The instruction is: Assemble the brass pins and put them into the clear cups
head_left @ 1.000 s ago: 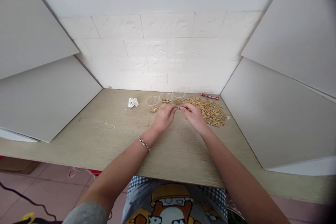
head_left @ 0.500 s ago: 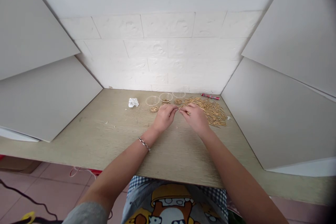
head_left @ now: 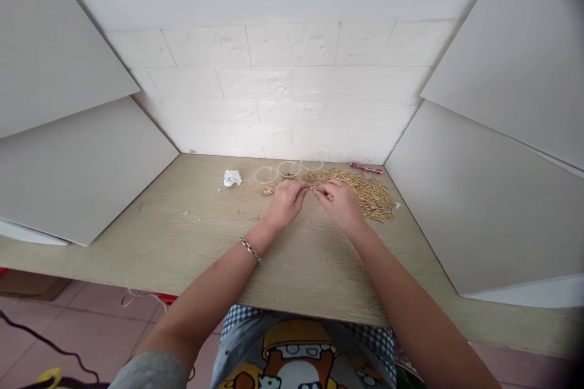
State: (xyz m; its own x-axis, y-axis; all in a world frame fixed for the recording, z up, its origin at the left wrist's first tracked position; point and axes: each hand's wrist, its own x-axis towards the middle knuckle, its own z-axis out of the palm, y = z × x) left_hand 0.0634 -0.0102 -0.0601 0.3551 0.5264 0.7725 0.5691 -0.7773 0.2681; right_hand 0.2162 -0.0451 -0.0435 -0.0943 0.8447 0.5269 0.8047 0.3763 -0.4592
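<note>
My left hand (head_left: 286,202) and my right hand (head_left: 341,205) meet over the wooden table (head_left: 182,231), fingertips pinched together on a small golden piece between them. A heap of thin golden sticks (head_left: 367,191) lies just right of my right hand. Behind my hands stand three small clear cups (head_left: 265,174), with little piles of golden bits (head_left: 268,189) beside and in them. A metal bracelet sits on my left wrist.
A crumpled white paper scrap (head_left: 232,178) lies left of the cups. A red pen (head_left: 365,168) rests at the back wall. Grey panels (head_left: 82,164) close in both sides of the table, and a white brick wall stands behind.
My right hand has drifted slightly left and down toward my left hand; both stay pinched at the same spot. Nothing else has moved.
</note>
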